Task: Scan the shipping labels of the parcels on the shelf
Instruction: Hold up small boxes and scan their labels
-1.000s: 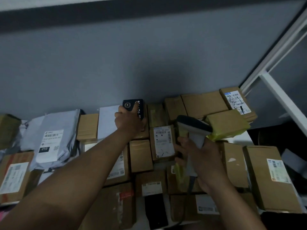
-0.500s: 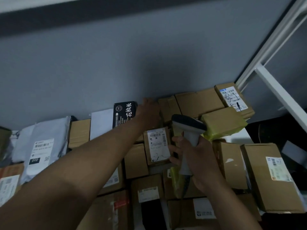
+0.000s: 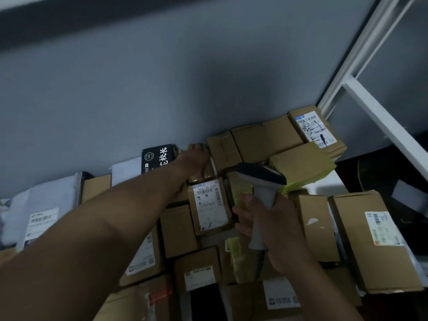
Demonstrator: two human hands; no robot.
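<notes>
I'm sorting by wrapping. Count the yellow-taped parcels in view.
2: one yellow-taped parcel just right of the scanner head, a second yellow-taped parcel under the scanner, beside the right hand. Others may be hidden beneath the arms.

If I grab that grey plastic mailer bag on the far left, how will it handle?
The grey mailer bag looks soft and wrinkled, so it will probably sag and flop. Its smooth plastic film may be slippery, and it likely weighs little for its size.
</notes>
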